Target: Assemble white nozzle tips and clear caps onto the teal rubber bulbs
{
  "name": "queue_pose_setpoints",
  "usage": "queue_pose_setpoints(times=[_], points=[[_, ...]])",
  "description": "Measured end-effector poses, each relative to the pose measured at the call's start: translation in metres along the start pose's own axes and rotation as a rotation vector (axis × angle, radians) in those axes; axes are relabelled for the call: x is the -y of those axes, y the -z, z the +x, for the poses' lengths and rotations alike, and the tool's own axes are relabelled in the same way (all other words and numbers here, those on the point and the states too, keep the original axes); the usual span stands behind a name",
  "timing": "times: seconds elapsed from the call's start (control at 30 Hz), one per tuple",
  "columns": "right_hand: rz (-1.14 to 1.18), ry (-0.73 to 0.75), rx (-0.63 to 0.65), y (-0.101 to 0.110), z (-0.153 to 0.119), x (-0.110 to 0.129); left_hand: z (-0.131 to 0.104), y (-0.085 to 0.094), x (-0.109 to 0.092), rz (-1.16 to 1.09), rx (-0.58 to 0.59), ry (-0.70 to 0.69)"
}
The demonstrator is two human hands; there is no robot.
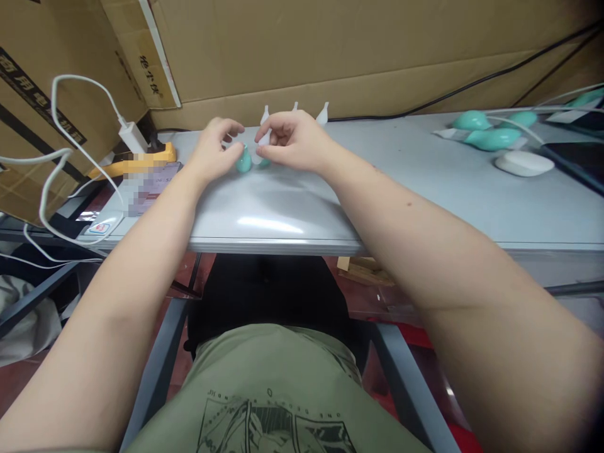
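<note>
Near the back of the grey table (425, 189), my left hand (218, 150) is beside a small teal object (244, 160), its fingers apart and curved; whether it touches the object is unclear. My right hand (295, 141) has its thumb and index finger round a small white piece (263, 139). Part of another teal object (265, 163) shows below that hand. White pointed tips stand behind the right hand, one of them (323, 114) to its right. The right hand hides their lower parts.
Teal pieces (493, 138) and a white oval object (524, 163) lie at the right. At the left are white cables, a charger (133, 137), a yellow object (163, 155) and a cardboard box (42, 82). Cardboard lines the table's back edge, where a black cable runs.
</note>
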State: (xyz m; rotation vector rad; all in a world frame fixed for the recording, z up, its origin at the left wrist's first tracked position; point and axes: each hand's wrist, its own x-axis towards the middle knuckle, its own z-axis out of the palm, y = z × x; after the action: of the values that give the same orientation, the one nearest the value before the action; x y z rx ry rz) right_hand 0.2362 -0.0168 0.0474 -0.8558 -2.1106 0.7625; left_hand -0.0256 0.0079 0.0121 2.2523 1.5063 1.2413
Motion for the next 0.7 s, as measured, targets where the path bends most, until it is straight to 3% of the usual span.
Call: queue_pose_setpoints(times=[0.07,0.17,0.37,0.57,0.7], points=[[0.025,-0.025,-0.004,-0.003,-0.003,-0.001,-0.003,0.007,-0.007,0.022,-0.040,-0.084],[0.107,-0.023,-0.002,-0.006,-0.002,0.000,-0.010,0.012,-0.018,-0.002,0.036,-0.179],[0.211,0.015,-0.032,-0.012,0.005,-0.005,-0.016,0.007,-0.030,-0.117,0.043,-0.074],[-0.083,0.055,-0.157,-0.011,-0.002,-0.002,-0.020,0.005,-0.050,-0.090,0.024,-0.062],[-0.123,0.154,-0.254,-0.011,-0.005,-0.001,-0.014,0.004,-0.043,-0.086,-0.038,-0.049]])
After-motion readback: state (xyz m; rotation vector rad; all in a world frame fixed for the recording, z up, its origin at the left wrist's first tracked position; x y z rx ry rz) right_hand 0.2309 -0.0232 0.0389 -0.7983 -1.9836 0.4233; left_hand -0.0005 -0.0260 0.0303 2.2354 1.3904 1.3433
